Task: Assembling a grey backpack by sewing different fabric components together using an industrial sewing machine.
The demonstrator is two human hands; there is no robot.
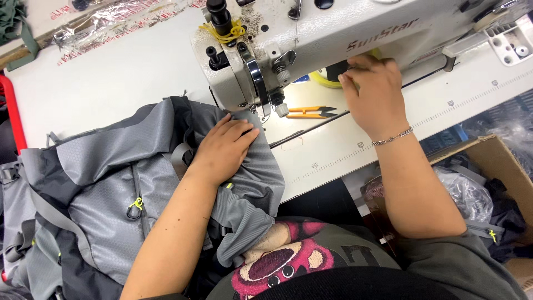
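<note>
A grey backpack (105, 183) with dark panels and a yellow-green zip pull lies at the left of the white table (111, 78), one edge tucked under the needle of the white sewing machine (311, 33). My left hand (225, 149) lies flat on the grey fabric just in front of the presser foot, fingers together. My right hand (373, 94) reaches under the machine's arm, its fingertips against a yellow object (325, 80) there. A thin bracelet circles that wrist. What the fingers grip is hidden.
Yellow-handled thread snips (310, 112) lie on the table beside the needle. An open cardboard box (494, 166) with bagged items stands at the right. Clear plastic wrapping (105, 25) lies at the table's far edge. A red frame (14, 114) stands at the left.
</note>
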